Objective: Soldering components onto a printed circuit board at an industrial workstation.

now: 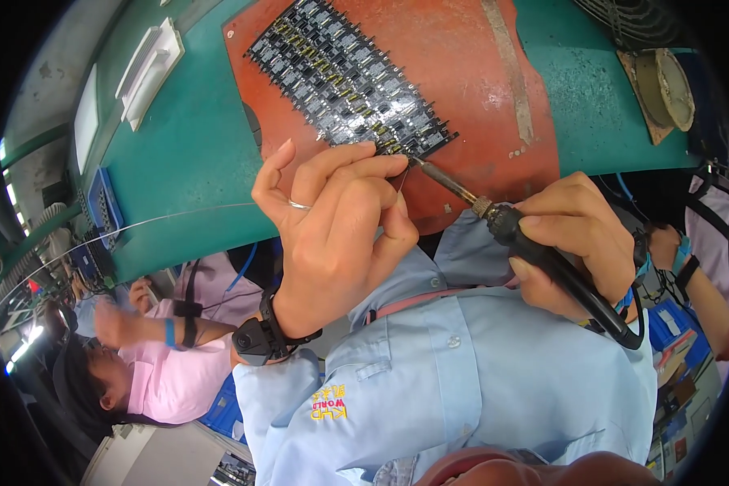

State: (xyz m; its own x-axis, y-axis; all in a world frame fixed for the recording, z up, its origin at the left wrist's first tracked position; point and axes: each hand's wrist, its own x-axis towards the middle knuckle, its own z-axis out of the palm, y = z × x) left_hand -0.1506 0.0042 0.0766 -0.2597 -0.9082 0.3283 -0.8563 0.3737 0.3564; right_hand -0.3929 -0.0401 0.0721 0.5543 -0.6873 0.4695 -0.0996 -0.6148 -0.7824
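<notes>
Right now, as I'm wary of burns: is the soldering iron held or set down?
Held: the soldering iron sits in the right hand, metal tip near the circuit board panel. Cannot tell if it is hot.

The dark panel of small boards (344, 81) was cut off at its top corner by the upper edge, as was the red mat (462, 73) beneath; the left hand (330, 227) hid part of the panel's near end (the parts there were too small to tell apart); whether the tip of the soldering iron (595, 304) touched the panel could not be made out; the right hand (581, 239) covered part of the handle; the long thin wire (194, 212), pinched in the left hand, was partly hidden by it; a co-worker's hand (117, 324) was blurred.
</notes>
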